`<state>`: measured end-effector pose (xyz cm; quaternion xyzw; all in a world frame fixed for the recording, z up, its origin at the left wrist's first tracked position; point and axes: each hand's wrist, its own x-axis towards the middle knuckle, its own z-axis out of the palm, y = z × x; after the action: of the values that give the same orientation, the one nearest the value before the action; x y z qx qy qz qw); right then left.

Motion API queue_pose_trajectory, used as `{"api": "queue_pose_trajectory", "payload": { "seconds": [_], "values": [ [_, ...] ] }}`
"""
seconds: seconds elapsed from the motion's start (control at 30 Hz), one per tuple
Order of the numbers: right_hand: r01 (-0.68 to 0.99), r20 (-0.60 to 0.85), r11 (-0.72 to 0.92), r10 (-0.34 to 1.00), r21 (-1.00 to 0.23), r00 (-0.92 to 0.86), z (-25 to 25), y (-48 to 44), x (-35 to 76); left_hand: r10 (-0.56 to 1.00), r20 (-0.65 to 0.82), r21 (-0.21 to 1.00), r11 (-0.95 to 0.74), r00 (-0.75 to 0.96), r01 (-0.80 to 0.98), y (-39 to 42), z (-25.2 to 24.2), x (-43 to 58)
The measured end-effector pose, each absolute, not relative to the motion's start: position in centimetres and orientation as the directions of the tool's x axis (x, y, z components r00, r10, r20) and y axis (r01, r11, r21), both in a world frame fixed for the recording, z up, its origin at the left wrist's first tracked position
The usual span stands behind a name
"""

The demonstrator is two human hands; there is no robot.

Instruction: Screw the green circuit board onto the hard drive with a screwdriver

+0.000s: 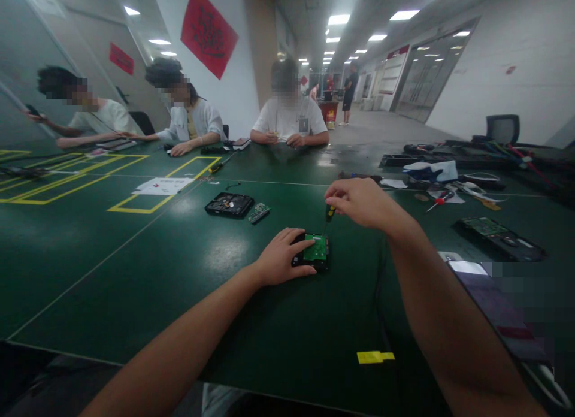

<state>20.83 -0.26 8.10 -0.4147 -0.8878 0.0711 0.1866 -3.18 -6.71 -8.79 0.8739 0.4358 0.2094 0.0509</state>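
A small black hard drive (314, 256) with a green circuit board on top lies on the dark green table (188, 285). My left hand (281, 258) rests on the drive's left side, its fingers curled around it and holding it down. My right hand (362, 202) is closed around the top of a small screwdriver (329, 214) with a yellow and black handle. The screwdriver stands nearly upright with its tip on the drive's circuit board.
Another black drive (229, 205) and a loose green board (259, 212) lie to the far left. A further drive (501, 234) sits at right, with tools and cables (449, 183) behind it. A yellow tag (375, 357) lies near the front edge. Three people sit across the table.
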Motion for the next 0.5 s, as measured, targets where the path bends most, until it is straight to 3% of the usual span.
{"api": "queue_pose_trajectory", "payload": {
  "seconds": [0.5],
  "values": [
    [0.734, 0.325, 0.605, 0.792, -0.309, -0.517, 7.36, 0.09, 20.28, 0.789, 0.316, 0.286, -0.608, 0.526, 0.741, -6.75, -8.75, -3.13]
  ]
}}
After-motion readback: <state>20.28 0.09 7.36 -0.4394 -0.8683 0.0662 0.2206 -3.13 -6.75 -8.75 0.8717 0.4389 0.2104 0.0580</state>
